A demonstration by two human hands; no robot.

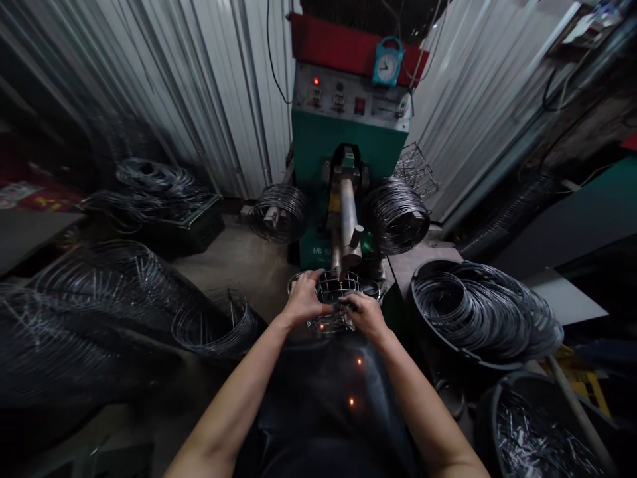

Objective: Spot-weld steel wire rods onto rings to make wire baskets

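A small round wire basket (329,324) sits between my hands, under the electrode tip of a green spot welding machine (311,143). My left hand (306,299) grips its left side, thumb pointing inward and fingers over the rim. On the right side my right hand (367,313) is closed, its fingers pinched at the wires; any small piece inside the pinch is too dark to make out. The welder's metal arm (348,209) reaches down to the basket's far rim. A glow shows at the tip, and sparks fly over the dark apron (333,398).
Wire coils (279,212) hang on both sides of the machine. At right stand a tub of wire rings (462,312) and a bucket of short metal pieces (540,431). Stacked wire rings (213,322) fill the left. A blue clock (387,63) rests against the control panel.
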